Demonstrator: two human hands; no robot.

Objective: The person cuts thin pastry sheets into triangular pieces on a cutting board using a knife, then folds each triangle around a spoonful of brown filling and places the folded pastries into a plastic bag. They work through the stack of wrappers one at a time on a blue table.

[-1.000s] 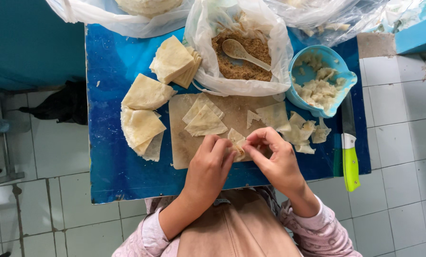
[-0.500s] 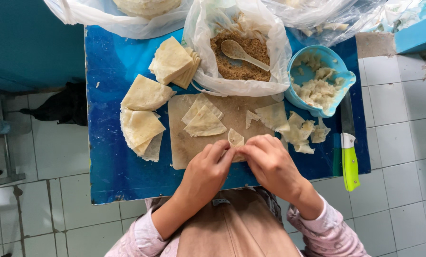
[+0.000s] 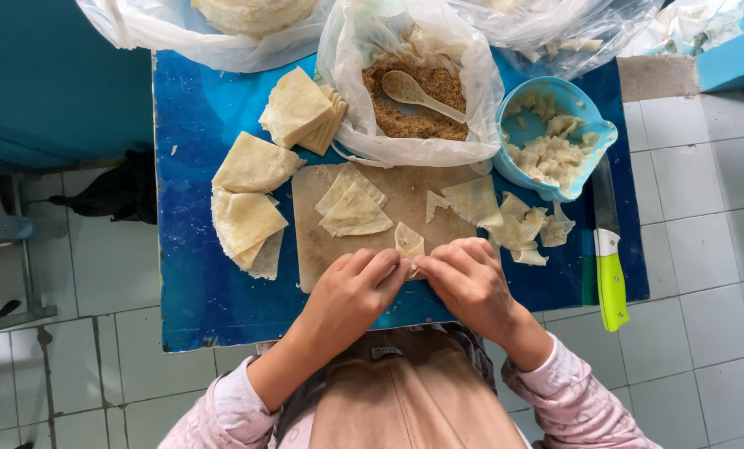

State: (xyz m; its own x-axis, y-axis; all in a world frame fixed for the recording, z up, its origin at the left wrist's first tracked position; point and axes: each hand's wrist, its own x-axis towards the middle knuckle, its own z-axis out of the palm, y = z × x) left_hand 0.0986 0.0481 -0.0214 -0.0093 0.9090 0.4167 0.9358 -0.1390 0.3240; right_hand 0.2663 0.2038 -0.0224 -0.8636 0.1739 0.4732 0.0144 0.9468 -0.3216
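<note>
Brown filling, seemingly crumbly, fills plastic bag point(image 3: 472, 91); blue bowl point(image 3: 592, 133) holds scraps.

This is a simple food-preparation spot, a home kitchen or small cook's corner, with work done on a low blue table point(image 3: 197, 274) standing on a white tiled floor point(image 3: 696, 249). A worn wooden cutting board point(image 3: 322, 249) lies near the table's front edge with cut dough wrappers point(image 3: 355, 214) on it, and more stacked wrappers point(image 3: 297, 108) sit toward the far left corner. At the far edge a plastic bag of brown crumbly filling point(image 3: 413, 116) holds a spoon point(image 3: 418, 91). A blue bowl point(image 3: 588, 162) of pale scraps sits by the right edge, beside a green-handled knife point(image 3: 611, 283). A teal wall or panel point(image 3: 48, 75) stands to the left
</note>
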